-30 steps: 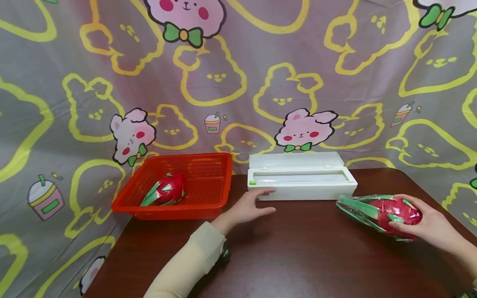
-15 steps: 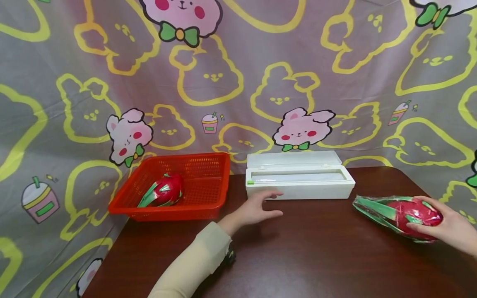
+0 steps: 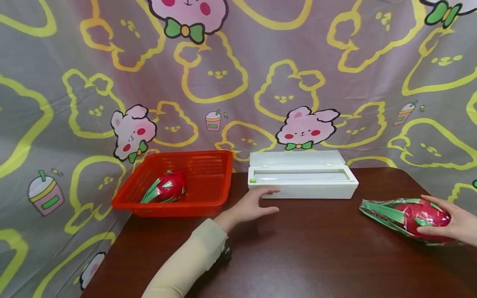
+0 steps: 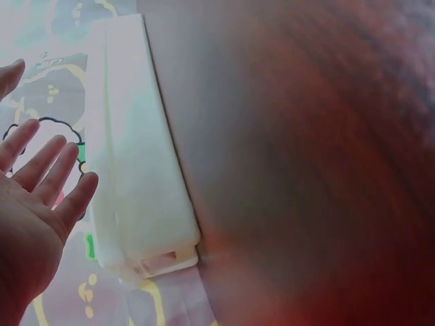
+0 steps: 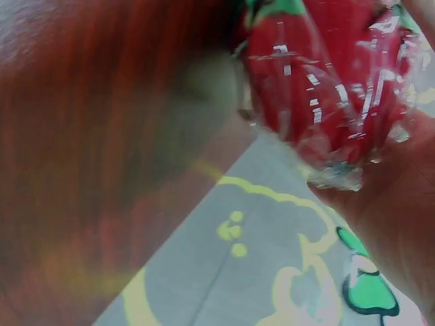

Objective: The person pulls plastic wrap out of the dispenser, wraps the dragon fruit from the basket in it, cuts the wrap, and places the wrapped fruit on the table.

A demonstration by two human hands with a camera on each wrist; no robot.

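Right hand [image 3: 456,225] at desk's right edge, fingers curled round wrapped dragon fruit [image 3: 406,216]; fruit's long axis lies left-right, leafy end pointing left; left hand [image 3: 250,205] well apart, fingers straight and spread, tips just beside white film dispenser [image 3: 302,182]; right hand nearer.

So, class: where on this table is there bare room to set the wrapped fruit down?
Bare table stretches in front of the white box, between the left hand and the right hand holding the wrapped fruit. The back edge is crowded: red basket beside the box.
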